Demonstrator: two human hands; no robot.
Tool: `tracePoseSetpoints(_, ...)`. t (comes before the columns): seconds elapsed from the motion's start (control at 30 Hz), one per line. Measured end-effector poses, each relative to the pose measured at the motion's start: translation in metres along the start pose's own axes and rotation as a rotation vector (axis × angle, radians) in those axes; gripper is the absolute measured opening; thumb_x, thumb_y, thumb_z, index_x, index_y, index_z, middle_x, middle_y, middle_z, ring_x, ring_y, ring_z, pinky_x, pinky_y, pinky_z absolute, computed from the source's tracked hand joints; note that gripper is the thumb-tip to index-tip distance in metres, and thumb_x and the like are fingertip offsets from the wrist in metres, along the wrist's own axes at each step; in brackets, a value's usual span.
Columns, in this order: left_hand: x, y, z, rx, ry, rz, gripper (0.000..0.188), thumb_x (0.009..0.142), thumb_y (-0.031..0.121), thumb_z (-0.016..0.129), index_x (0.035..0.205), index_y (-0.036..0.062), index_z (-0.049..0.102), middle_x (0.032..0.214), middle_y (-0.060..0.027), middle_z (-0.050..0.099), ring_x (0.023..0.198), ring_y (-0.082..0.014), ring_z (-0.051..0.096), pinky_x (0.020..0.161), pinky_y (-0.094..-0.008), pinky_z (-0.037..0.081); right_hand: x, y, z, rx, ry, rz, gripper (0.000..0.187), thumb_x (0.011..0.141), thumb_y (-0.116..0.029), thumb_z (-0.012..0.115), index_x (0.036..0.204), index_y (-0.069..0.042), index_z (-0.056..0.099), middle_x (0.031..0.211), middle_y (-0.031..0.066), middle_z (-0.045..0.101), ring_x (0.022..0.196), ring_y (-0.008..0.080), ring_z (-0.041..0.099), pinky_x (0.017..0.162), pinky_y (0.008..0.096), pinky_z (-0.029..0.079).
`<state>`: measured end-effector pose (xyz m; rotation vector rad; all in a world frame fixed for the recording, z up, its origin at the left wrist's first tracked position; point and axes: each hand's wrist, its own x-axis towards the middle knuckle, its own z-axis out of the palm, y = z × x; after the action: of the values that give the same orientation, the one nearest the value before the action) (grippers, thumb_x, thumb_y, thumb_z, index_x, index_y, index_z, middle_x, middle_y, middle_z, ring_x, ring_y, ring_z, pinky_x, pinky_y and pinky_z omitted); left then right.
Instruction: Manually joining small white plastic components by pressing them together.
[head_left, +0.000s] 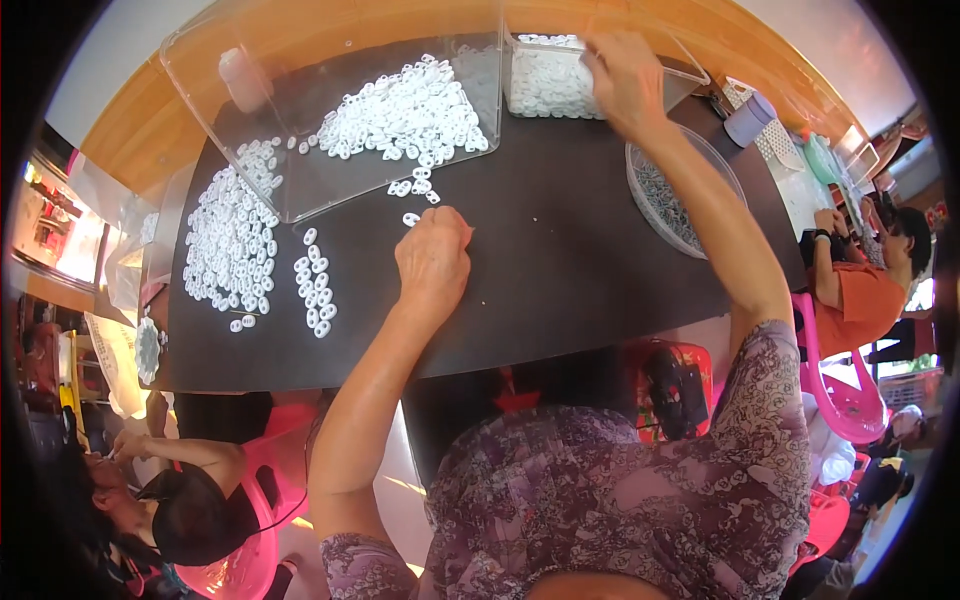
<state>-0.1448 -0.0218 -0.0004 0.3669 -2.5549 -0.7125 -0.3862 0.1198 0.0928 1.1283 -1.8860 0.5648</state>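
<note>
My left hand (434, 258) rests on the dark table with its fingers curled in. What is inside it, if anything, is hidden. Right by its knuckles lies one white oval plastic piece with two holes (411, 219), and a few more sit just beyond. My right hand (628, 85) is at the far side, over the right end of a clear box (555, 88) full of white pieces. Its fingers are bent together and pointing down; I cannot see what they hold. A large clear plastic tray (390, 175) contains a heap of the same white pieces (405, 110).
Another white heap (230, 240) and a short double row of pieces (316, 285) lie at the left. A round clear tub (665, 200) of small metal parts stands under my right forearm. A purple-lidded container (750, 120) is at the far right. People sit on both sides.
</note>
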Motion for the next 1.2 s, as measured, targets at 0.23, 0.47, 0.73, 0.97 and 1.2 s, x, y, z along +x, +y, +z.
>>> tracePoseSetpoints(0.23, -0.004, -0.012, -0.010, -0.339, -0.103, -0.274, 0.011, 0.084, 0.011, 0.057, 0.082, 0.0008, 0.058, 0.069, -0.0093, 0.057, 0.062, -0.0178, 0.053, 0.059, -0.0307, 0.043, -0.075, -0.119, -0.010, 1.046, -0.575, 0.484, 0.013, 0.074, -0.007, 0.064, 0.083, 0.002, 0.065, 0.074, 0.0091, 0.064, 0.071, 0.0144, 0.060, 0.066, 0.0271, 0.047)
tracePoseSetpoints(0.47, -0.020, 0.000, -0.020, -0.353, -0.005, -0.226, 0.010, 0.082, 0.008, 0.056, 0.084, -0.0014, 0.055, 0.081, -0.0178, 0.060, 0.076, -0.0352, 0.059, 0.068, -0.0403, 0.045, -0.079, -0.149, -0.006, 1.278, -0.843, 0.752, 0.013, 0.078, -0.010, 0.063, 0.076, 0.003, 0.064, 0.067, 0.0050, 0.061, 0.059, 0.0087, 0.052, 0.053, 0.0234, 0.041)
tracePoseSetpoints(0.73, -0.025, -0.007, -0.020, -0.584, -0.015, -0.330, 0.011, 0.087, 0.009, 0.054, 0.082, -0.0008, 0.056, 0.067, -0.0027, 0.055, 0.056, -0.0094, 0.050, 0.052, -0.0243, 0.042, -0.086, -0.157, -0.008, 1.375, -0.849, 0.826, 0.008, 0.077, -0.003, 0.063, 0.079, 0.004, 0.062, 0.070, 0.0060, 0.062, 0.060, 0.0081, 0.051, 0.053, 0.0218, 0.041)
tracePoseSetpoints(0.97, -0.026, -0.005, -0.027, -0.660, -0.048, -0.455, 0.014, 0.087, 0.010, 0.054, 0.083, -0.0017, 0.059, 0.066, -0.0040, 0.058, 0.052, -0.0095, 0.050, 0.049, -0.0241, 0.041, -0.086, -0.166, -0.009, 1.307, -0.764, 0.818, 0.008, 0.075, -0.001, 0.062, 0.080, 0.005, 0.062, 0.071, 0.0060, 0.062, 0.065, 0.0085, 0.056, 0.058, 0.0224, 0.045)
tracePoseSetpoints(1.2, -0.027, -0.010, -0.024, -0.553, -0.053, -0.416, 0.019, 0.083, 0.015, 0.055, 0.081, -0.0037, 0.060, 0.066, -0.0138, 0.061, 0.063, -0.0236, 0.059, 0.060, -0.0345, 0.045, -0.095, -0.172, -0.006, 1.259, -0.700, 0.793, 0.010, 0.076, -0.002, 0.062, 0.082, 0.005, 0.062, 0.072, 0.0053, 0.063, 0.068, 0.0085, 0.057, 0.059, 0.0231, 0.046)
